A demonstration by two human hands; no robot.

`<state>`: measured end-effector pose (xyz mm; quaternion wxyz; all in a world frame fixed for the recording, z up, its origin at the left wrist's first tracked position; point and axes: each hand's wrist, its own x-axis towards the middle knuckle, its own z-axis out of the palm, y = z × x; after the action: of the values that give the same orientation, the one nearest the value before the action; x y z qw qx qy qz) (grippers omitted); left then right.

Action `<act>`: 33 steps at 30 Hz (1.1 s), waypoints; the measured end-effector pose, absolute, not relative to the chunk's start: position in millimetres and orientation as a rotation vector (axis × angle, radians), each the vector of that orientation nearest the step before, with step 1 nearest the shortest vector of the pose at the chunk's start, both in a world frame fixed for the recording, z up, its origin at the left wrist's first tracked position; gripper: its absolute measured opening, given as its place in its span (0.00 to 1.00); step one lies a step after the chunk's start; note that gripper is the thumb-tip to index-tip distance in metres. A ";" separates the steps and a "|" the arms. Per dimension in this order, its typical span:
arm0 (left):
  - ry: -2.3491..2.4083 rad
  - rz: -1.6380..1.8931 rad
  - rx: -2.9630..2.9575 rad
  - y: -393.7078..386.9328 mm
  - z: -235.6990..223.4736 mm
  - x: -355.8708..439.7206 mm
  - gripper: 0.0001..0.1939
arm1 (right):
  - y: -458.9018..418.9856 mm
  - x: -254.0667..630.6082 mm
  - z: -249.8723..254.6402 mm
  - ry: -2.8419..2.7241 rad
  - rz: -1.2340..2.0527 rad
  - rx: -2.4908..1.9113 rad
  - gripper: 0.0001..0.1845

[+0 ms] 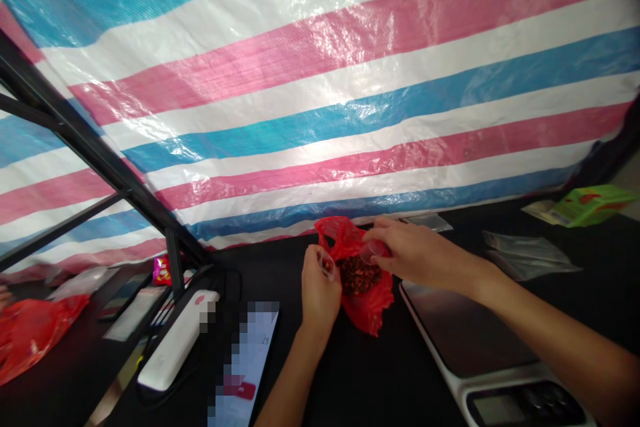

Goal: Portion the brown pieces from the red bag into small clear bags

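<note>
Fingers (314,267) holding 2 clear cups (374,252) | red plastic bag (375,307) (dark lumpy contents (357,275))

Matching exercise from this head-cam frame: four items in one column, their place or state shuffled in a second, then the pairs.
Items:
1. left hand
2. right hand
3. digital kitchen scale
4. green pouch

Place or state:
A. lies at the far right of the black table
B. sits right of the red plastic bag, below the right forearm
C. holds a clear plastic cup over the dark reddish-brown pieces in the bag
D. holds a second clear plastic cup at the bag's left side

Pairs: 1-D, 2-C, 3-B, 4-A
</note>
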<state>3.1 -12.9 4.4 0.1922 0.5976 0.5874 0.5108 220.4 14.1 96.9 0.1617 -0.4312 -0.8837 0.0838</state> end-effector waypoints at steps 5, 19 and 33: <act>2.090 1.232 1.646 -22.0 19.2 9.3 0.09 | 11.7 215.7 102.8 -2.440 -0.044 -1.183 0.14; 1.579 1.112 1.359 -22.8 4.3 8.6 0.25 | 15.6 195.4 65.0 -2.777 -0.290 -1.328 0.11; 1.424 1.312 0.909 -9.9 -8.9 9.1 0.25 | 24.1 195.1 63.9 -2.800 -0.205 -1.331 0.14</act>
<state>9.1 -9.9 -8.9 0.4806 0.3726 0.5837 0.5380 195.1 24.1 63.9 0.0174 -0.4284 -0.9010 -0.0660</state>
